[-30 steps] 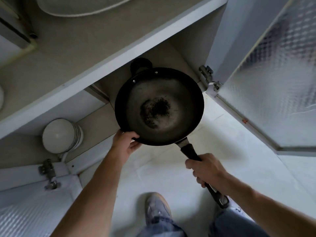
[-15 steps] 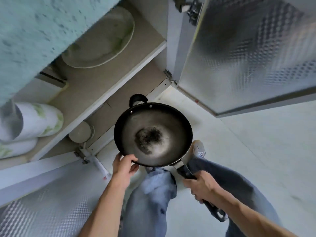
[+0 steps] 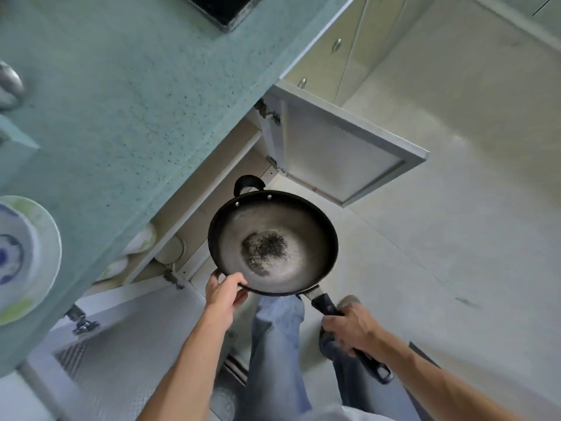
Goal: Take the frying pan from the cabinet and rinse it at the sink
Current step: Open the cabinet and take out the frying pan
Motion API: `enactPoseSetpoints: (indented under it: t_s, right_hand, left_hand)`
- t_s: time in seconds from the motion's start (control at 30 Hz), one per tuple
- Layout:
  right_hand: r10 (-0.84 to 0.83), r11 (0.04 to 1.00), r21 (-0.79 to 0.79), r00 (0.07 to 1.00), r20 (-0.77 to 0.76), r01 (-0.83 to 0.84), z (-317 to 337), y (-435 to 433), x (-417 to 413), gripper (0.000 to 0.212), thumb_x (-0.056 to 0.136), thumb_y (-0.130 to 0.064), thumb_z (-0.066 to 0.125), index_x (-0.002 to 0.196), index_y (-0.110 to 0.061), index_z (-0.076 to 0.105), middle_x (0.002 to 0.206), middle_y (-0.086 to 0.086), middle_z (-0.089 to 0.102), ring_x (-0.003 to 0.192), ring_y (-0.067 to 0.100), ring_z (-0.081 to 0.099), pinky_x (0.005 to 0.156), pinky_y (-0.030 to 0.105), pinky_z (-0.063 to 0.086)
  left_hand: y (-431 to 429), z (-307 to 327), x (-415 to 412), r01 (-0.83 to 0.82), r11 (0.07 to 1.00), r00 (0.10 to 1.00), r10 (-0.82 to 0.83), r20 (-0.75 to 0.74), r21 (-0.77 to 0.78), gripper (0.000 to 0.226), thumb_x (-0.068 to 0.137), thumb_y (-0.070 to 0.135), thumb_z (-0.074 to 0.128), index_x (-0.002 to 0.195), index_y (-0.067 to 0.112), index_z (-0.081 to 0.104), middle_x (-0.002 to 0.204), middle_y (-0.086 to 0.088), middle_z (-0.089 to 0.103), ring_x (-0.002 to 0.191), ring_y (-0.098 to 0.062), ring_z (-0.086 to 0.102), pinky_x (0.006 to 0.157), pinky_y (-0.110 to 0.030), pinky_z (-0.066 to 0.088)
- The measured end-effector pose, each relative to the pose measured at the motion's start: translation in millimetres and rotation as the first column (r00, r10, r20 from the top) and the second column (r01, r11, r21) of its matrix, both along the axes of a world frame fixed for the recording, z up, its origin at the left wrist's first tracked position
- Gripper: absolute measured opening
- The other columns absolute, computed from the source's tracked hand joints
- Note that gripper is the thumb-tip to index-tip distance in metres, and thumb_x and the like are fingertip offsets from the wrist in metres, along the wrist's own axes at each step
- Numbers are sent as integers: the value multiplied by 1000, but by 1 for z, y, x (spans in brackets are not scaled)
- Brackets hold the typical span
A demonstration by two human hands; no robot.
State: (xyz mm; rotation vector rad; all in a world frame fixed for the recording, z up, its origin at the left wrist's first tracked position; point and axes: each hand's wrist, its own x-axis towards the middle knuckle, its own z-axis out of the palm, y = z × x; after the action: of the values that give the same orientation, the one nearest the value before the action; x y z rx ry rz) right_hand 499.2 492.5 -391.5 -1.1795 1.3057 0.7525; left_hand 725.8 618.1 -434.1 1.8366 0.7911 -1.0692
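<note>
Frying pan (image 3: 273,243): round and deep, with a black rim and black outer wall; the inside is worn to a dull grey
Pan centre: a dark, speckled, burnt-looking patch sits in the middle of the grey bowl
Rivets: two small pale rivets show on the far inner wall, just under the loop handle (image 3: 247,182), a short black arch on the far rim
Long handle (image 3: 326,303): dark, with a metal neck where it meets the near-right rim; its end with a hanging hole (image 3: 379,372) sticks out past the grip
Where the pan is: held in the air, open side up, outside the cabinet (image 3: 212,189) and in front of its open mouth, lower than the counter's (image 3: 121,101) front edge and above the floor (image 3: 425,268) and the person's jeans (image 3: 276,344)
Left hand (image 3: 226,291): pinches the near-left rim, thumb over the lip, fingers curled beneath
Right hand (image 3: 353,325): fingers wrapped round the long handle partway along it
Cabinet doors: the right door (image 3: 343,159) and the textured left door (image 3: 121,344) both stand open
Inside the cabinet: pale dishes (image 3: 138,241) lie on the shelf under the counter's front edge
Counter: teal and speckled; stacked plates (image 3: 27,256) with a blue and green pattern sit at its left edge, a dark hob (image 3: 227,7) at its far edge
Writing: a small red mark (image 3: 314,189) on the right door's lower edge is too small to read
</note>
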Motion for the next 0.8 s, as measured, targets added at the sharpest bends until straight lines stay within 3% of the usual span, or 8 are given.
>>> enactPoseSetpoints:
  t_s: [0.13,0.23,0.33,0.4,0.53,0.63,0.8]
  right_hand:
    - [44,999,-6,999,23,-44,37,-12,-38,14,73,-20,59,70,-8,53,55,11,53,37,20,46,42,25,38]
    - [77,996,-50,996,46,-75,67,-28,-69,19,77,-20,62,64,-8,54,48,4,51,31,14,43,39,20,37]
    - [97,994,-54,993,63,-94,95,-41,-100,28,80,-20,65,56,-14,51,43,-1,49,31,13,43,40,19,38]
    - [89,995,-45,994,65,-86,107,-48,-118,26,76,-25,67,57,-14,52,50,3,50,38,18,46,45,24,40]
    - [122,990,-83,989,84,-115,123,-61,-151,29,58,-36,63,63,-11,51,60,9,53,48,23,47,49,29,41]
    - [159,979,-149,980,117,-141,135,-66,-167,21,70,-28,59,65,-9,52,61,9,55,45,24,48,45,27,41]
    - [222,952,-256,953,204,-167,159,-70,-170,21,74,-23,58,58,-10,50,55,10,53,42,22,49,42,26,42]
  left_hand:
    - [-3,44,-41,0,1000,1000,0,18,4,65,69,-3,65,128,20,48,112,-22,66,84,-30,68,69,-34,58]
    - [-4,70,-79,-40,998,999,41,32,-50,62,70,-7,66,127,12,49,99,-21,68,79,-31,67,67,-36,58]
    - [-13,97,-114,-61,996,997,64,43,-64,59,71,-7,66,126,11,50,97,-20,68,80,-30,67,75,-40,60]
    - [-20,110,-135,-83,994,995,87,55,-74,58,72,-7,67,125,12,52,97,-18,68,83,-31,68,79,-42,60]
    - [-31,131,-166,-106,988,988,117,102,-112,58,71,-6,67,124,15,54,102,-17,68,87,-29,69,70,-35,60]
    - [-32,151,-179,-112,980,979,137,151,-163,59,71,-6,69,121,21,56,104,-15,69,85,-26,69,66,-32,58]
    - [-28,188,-181,-113,949,965,175,193,-294,67,73,-8,68,128,27,51,98,-11,69,74,-20,68,66,-30,56]
